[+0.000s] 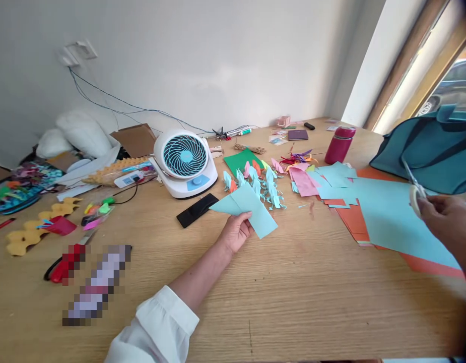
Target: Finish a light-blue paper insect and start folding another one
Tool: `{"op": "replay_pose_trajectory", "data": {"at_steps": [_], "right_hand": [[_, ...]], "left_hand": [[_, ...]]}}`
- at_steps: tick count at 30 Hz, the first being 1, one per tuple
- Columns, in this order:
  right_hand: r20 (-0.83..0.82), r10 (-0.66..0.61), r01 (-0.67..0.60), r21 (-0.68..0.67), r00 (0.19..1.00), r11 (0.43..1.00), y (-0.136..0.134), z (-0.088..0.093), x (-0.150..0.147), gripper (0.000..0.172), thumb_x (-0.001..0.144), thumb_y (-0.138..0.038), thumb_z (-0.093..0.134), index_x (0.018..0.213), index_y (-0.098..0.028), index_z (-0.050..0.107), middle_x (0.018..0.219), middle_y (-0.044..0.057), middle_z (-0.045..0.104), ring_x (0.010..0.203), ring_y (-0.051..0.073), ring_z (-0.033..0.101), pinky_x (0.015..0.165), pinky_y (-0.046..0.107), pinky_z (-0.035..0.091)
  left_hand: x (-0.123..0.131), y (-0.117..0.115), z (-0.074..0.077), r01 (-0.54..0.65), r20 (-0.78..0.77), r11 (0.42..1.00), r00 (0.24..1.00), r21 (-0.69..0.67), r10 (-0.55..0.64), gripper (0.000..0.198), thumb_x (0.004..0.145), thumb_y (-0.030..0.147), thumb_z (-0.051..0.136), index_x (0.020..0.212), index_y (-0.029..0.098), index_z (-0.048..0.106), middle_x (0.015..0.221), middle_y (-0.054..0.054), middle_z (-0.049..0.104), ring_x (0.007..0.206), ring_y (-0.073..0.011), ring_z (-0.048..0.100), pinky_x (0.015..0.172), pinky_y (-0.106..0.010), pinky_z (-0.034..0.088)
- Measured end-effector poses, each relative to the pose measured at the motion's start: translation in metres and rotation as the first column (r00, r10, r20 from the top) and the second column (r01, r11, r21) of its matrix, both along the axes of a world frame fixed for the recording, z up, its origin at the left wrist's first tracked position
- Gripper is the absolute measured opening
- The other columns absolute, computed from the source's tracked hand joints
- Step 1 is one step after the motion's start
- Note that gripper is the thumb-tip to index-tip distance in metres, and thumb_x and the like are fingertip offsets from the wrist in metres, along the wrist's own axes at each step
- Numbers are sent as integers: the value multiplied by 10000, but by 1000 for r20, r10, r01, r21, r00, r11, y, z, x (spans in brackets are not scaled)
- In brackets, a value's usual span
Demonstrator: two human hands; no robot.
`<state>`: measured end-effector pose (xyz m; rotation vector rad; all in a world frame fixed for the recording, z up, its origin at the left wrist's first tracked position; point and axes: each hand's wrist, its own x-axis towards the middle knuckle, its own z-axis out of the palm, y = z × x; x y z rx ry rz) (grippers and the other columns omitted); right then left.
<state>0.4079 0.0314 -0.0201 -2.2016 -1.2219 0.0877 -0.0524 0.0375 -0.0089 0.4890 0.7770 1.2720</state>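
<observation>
A folded sheet of light blue paper [257, 214] is pinched in my left hand [237, 233], held above the middle of the table. One corner of it points left as a triangle, and a rectangular strip runs down to the right. My right hand [446, 217] is at the far right with its fingers closed on white-handled scissors [414, 189], whose blades point up and away. Beneath that hand lie large light blue sheets [391, 217] over orange sheets [351, 222]. Several small folded paper figures [270, 184], mostly light blue, stand just beyond my left hand.
A white fan [185, 161] and a black phone [197, 210] are left of the paper. A magenta bottle [339, 146] and a teal bag [425, 151] stand at the back right. Red-handled scissors [68, 263] and a pixelated item [98, 285] lie at the left.
</observation>
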Motion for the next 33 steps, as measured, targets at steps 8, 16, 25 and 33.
{"op": "replay_pose_trajectory", "data": {"at_steps": [8, 16, 25, 33], "right_hand": [[-573, 716, -635, 391, 399, 666, -27, 36, -159, 559, 791, -742, 533, 996, -231, 633, 813, 97, 601, 703, 221, 520, 663, 382, 423], [-721, 664, -897, 407, -197, 176, -59, 22, -231, 569, 901, -704, 385, 1031, -194, 598, 772, 41, 554, 648, 162, 511, 634, 312, 400], [-748, 627, -903, 398, -218, 161, -65, 20, -233, 499, 945, -637, 375, 982, -185, 584, 773, 43, 574, 641, 148, 526, 637, 298, 415], [-718, 636, -883, 454, -284, 119, -61, 17, -238, 559, 931, -663, 385, 985, -143, 583, 758, 40, 570, 611, 125, 509, 635, 293, 415]], "left_hand": [[-12, 5, 24, -63, 56, 998, 997, 22, 62, 269, 862, 77, 562, 1110, 154, 635, 961, -49, 756, 834, -135, 716, 763, -243, 588], [-20, 4, 42, -128, 97, 991, 987, 26, 125, 282, 918, 144, 526, 1184, 175, 613, 1001, -51, 756, 852, -147, 723, 773, -272, 593], [-24, 3, 54, -153, 145, 988, 979, 35, 146, 313, 956, 141, 467, 1238, 180, 596, 1021, -45, 758, 850, -135, 723, 803, -276, 584], [-17, 1, 47, -110, 187, 994, 976, 0, 108, 310, 948, 113, 473, 1234, 140, 591, 934, -57, 766, 761, -141, 729, 759, -282, 597]]}}
